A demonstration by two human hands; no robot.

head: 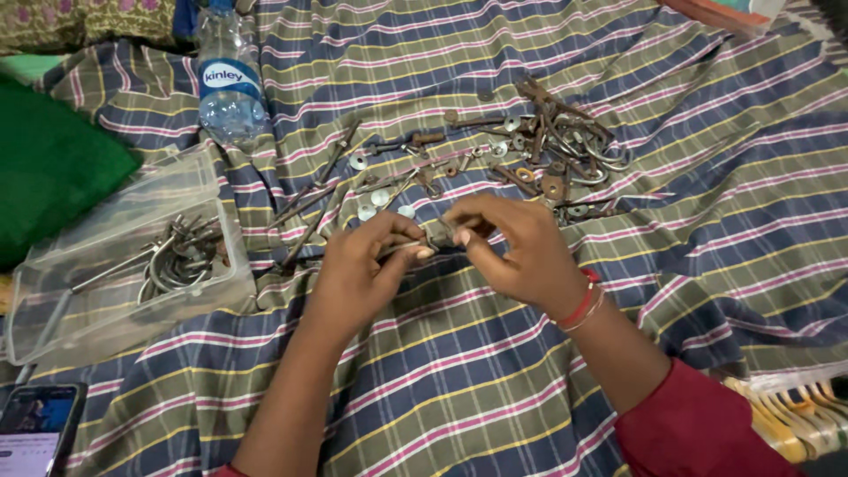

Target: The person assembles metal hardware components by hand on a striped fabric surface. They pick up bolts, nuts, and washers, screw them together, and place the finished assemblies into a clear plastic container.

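Left hand (358, 269) and right hand (521, 252) both pinch a small grey metal bolt (435, 235) between fingertips — held above the striped plaid cloth (459, 380), just below the rusty hardware pile (548, 146).

We see a clear plastic water bottle (230, 84) lying far left on the striped cloth, with a blue-and-white label band (227, 78) around it. Near left of it is a clear plastic box (106, 300), lid open. At the near-left corner is a phone (35, 430), its screen lit.
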